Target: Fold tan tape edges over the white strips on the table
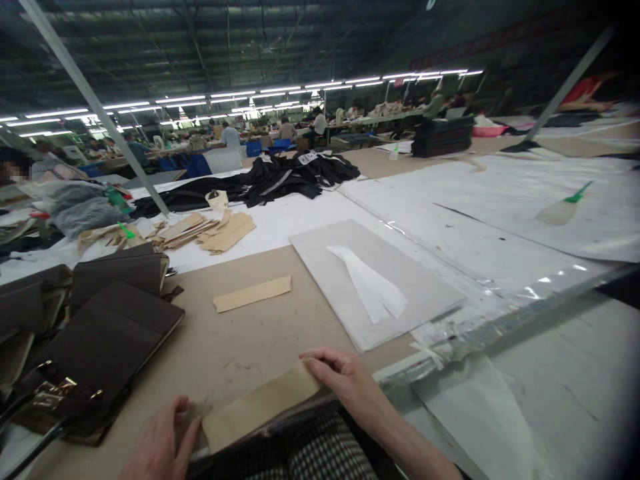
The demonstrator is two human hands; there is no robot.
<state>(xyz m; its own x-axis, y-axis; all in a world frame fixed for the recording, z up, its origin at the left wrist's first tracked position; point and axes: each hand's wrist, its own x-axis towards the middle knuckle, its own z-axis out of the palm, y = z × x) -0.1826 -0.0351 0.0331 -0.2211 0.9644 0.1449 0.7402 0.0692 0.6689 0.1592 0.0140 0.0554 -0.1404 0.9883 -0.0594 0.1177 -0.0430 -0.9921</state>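
A tan strip of paper or thin leather [260, 403] lies at the table's front edge, right in front of me. My right hand [340, 373] pinches its far right corner between thumb and fingers. At the strip's left end is my left hand [163, 437], thumb and forefinger apart, with the thumb tip against the strip's edge. A second tan strip [253, 293] lies flat farther back on the brown board. To the right, a white curved piece [370, 283] rests on a grey sheet [330, 267].
Dark brown bags [115, 327] with metal fittings are piled at the left. Behind them are stacked tan pieces [227, 232], a green-tipped bottle [129, 235] and heaped black pieces [295, 175]. Another green-tipped bottle [560, 210] lies at the right. A slanting pole [95, 100] rises at the left.
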